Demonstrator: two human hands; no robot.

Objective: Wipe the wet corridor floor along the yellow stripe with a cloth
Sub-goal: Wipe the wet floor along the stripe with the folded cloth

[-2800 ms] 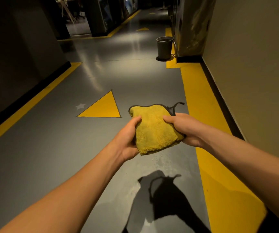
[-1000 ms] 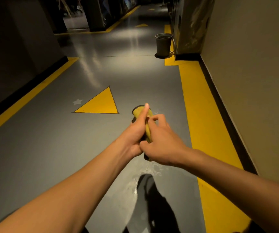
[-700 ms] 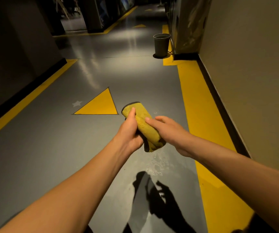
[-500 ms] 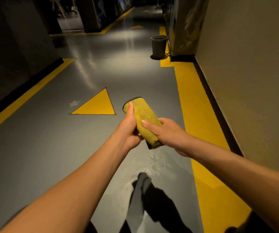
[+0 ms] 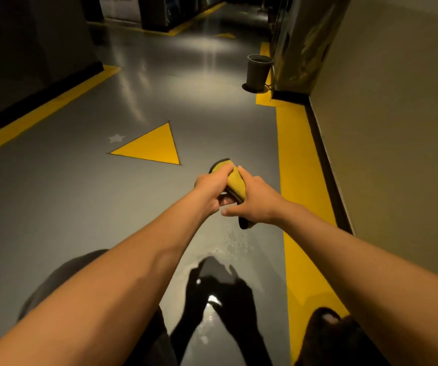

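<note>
At the bottom of the frame a wet patch (image 5: 232, 244) glistens on the grey floor (image 5: 67, 196), just left of the yellow stripe (image 5: 298, 180) along the right-hand wall. Above it, at centre frame, both hands hold the cloth (image 5: 235, 184) off the floor, rolled up: the left hand (image 5: 211, 188) curls its fingers round the upper end, the right hand (image 5: 256, 200) wraps the lower. This looks like wringing, so wiping has not begun; next the cloth must be lowered onto the puddle. Far off, upper right, stands a dark bucket (image 5: 258, 72).
</note>
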